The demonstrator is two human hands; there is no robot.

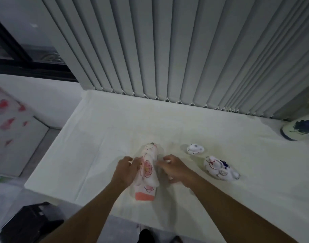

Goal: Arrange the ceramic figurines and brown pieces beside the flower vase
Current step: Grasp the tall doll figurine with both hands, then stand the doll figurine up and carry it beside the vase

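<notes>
White tabletop [238, 199]. Tall pink-flowered figurine [147, 171] near its front edge, between my hands: left hand [126, 170] cupped on its left side, right hand [174, 168] half-curled touching its right side. Flower vase [299, 128] far right of the figurine. Rabbit figurine [219, 170] and small white figurine [195, 149] just right of my right hand.

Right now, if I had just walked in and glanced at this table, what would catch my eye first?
First the tall white figurine painted with pink flowers, at the table's near edge, with the left hand on one side and the right hand on the other. To its right two smaller white figurines sit on the white cloth: a round one and a blue-trimmed one. At the far right edge stands the flower vase with blue blossoms.
</notes>
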